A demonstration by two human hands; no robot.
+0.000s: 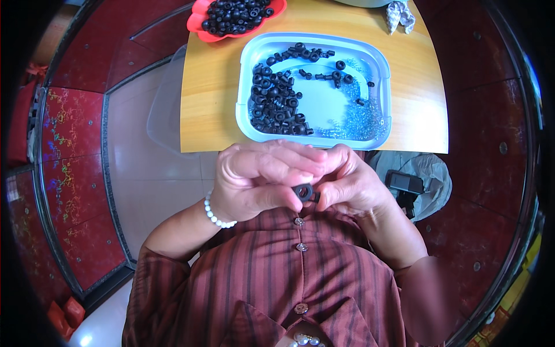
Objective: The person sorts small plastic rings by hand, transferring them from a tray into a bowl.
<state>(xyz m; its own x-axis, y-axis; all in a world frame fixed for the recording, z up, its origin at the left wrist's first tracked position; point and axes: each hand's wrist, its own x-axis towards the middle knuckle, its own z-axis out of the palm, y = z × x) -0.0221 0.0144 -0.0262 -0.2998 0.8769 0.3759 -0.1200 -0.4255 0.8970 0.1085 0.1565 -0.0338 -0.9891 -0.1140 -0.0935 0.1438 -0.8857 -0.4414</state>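
Observation:
Close in front of my chest, my two hands are pressed together around a small black cord lock [303,191]. A round hole in its body faces up. My left hand [254,176], with a beaded bracelet at the wrist, pinches the body between thumb and fingers. At its right side, the thumb and fingers of my right hand [352,182] grip a small black end of it. Just beyond the hands, a pale blue tray [241,110] sits on the table. Black cord lock parts [277,104] are heaped at its left, and small shiny springs [355,118] lie at its right.
A red dish [215,38] piled with black parts [237,16] stands at the table's far left. At the far right lies a crumpled grey-white bundle [400,17] near a pale container's edge. Beside the wooden table [208,104], a pale bag [436,179] holds a dark device [404,183].

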